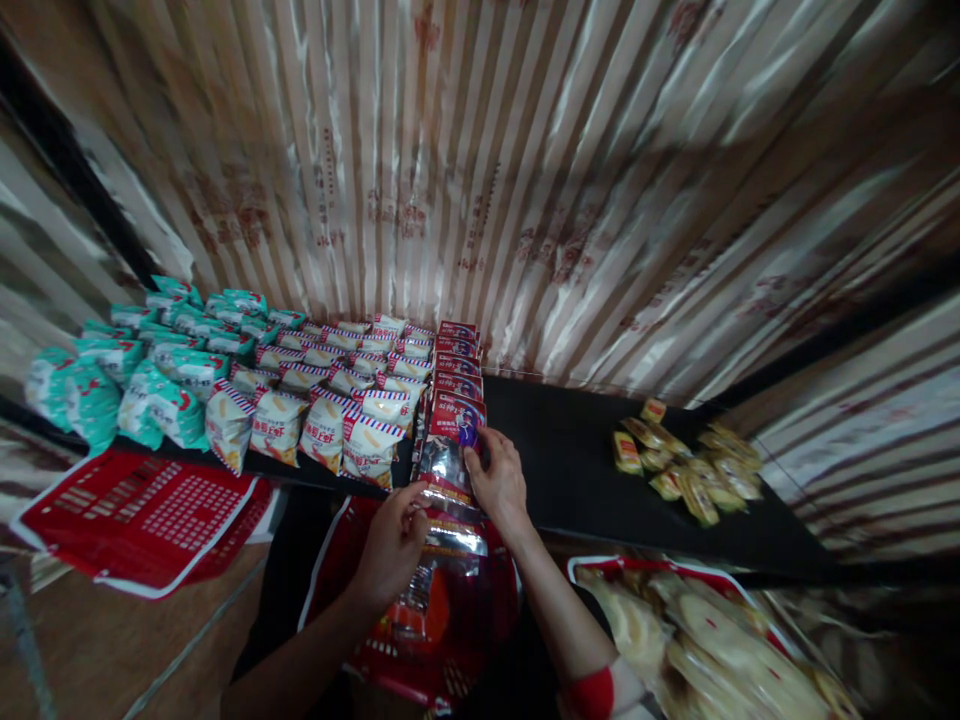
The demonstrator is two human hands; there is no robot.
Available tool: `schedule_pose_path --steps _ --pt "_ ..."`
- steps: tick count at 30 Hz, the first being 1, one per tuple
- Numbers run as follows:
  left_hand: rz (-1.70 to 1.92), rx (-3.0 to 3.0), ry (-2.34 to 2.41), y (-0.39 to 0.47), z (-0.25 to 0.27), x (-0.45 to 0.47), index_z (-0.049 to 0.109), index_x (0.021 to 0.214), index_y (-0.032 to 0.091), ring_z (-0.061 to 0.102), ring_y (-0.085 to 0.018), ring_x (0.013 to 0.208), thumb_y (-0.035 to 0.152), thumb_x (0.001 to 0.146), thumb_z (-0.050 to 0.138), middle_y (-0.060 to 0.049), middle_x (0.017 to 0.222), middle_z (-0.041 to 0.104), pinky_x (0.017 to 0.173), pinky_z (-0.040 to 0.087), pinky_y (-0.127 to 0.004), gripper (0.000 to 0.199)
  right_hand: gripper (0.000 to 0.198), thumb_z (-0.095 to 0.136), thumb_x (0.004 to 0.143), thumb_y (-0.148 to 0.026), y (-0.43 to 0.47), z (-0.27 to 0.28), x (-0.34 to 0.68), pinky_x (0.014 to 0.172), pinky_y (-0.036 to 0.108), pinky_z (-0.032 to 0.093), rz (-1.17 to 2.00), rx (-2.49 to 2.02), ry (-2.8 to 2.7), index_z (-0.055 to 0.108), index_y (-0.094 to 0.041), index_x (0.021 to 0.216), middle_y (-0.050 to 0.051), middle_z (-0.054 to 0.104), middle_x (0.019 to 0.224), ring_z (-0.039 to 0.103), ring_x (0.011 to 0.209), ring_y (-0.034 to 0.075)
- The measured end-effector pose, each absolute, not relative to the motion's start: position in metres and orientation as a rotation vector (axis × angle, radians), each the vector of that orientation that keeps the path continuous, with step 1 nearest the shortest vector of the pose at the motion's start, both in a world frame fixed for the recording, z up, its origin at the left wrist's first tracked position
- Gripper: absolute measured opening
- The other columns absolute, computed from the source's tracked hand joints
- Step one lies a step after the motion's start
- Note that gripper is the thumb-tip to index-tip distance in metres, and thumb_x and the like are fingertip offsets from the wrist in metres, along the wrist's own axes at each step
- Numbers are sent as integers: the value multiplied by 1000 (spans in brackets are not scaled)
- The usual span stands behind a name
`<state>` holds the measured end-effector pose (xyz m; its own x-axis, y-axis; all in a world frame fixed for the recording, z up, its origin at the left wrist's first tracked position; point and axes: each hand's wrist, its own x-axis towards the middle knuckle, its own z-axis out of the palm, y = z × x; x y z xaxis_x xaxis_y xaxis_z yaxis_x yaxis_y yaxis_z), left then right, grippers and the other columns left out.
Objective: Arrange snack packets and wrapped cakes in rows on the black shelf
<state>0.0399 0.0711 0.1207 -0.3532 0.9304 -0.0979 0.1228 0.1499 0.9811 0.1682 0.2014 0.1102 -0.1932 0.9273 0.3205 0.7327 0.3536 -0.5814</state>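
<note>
A row of dark red snack packets (pixel 457 386) with white lettering runs back to front on the black shelf. The front packet (pixel 448 462) has a shiny silver lower part and lies between my two hands. My right hand (pixel 496 478) grips its right edge, thumb and fingers bent over it. At its lower left edge, my left hand (pixel 397 535) has thumb and forefinger pinched together on it. Below my hands, a red basket (pixel 330 560) holds more shiny packets, partly covered by my forearms.
Cream-coloured snack bags (pixel 326 425) stand in rows left of the packets, with teal bags (pixel 176 400) beyond. Small yellow packs (pixel 697 470) lie on the shelf's right part (pixel 547 450). A red basket (pixel 135 520) is at left; another basket (pixel 600 563) holds pale packs. Striped sheeting (pixel 465 150) hangs behind.
</note>
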Motion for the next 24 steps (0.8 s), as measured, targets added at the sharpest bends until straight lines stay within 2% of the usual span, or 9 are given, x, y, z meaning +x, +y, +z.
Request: schedule_pose_path --steps 5,10,16,20,24 --pt "1315 1031 1623 72 115 43 58 112 14 62 -18 84 23 78 45 -8 93 65 76 51 -32 37 45 48 84 -40 207 111 159 103 46 36 218 -1369 -2078 59 -15 120 15 47 135 39 126 29" --pt "1332 1216 1747 70 112 41 62 104 16 62 -19 84 27 83 41 -9 94 65 77 52 -34 32 52 50 84 -47 214 126 148 105 49 31 225 -1395 -2221 56 -17 127 13 37 145 24 136 33" --pt "1265 1568 1985 67 120 41 65 103 19 62 -18 80 19 85 35 -8 89 60 73 52 -31 35 54 52 83 -49 219 128 141 107 47 29 266 -1418 -2310 54 -19 128 11 33 148 20 138 33" --pt "1337 1708 1960 84 129 45 65 99 17 58 -19 102 13 84 35 -10 108 59 88 51 -33 34 50 48 86 -47 221 122 142 106 47 29 285 -1404 -2249 55 -20 128 10 36 147 22 138 31" --pt "1344 1872 2001 113 126 45 63 106 16 46 -21 123 9 85 34 -9 126 55 104 40 -41 37 46 43 89 -44 223 118 146 108 47 28 293 -1337 -2186 57 -19 126 9 36 147 22 138 29"
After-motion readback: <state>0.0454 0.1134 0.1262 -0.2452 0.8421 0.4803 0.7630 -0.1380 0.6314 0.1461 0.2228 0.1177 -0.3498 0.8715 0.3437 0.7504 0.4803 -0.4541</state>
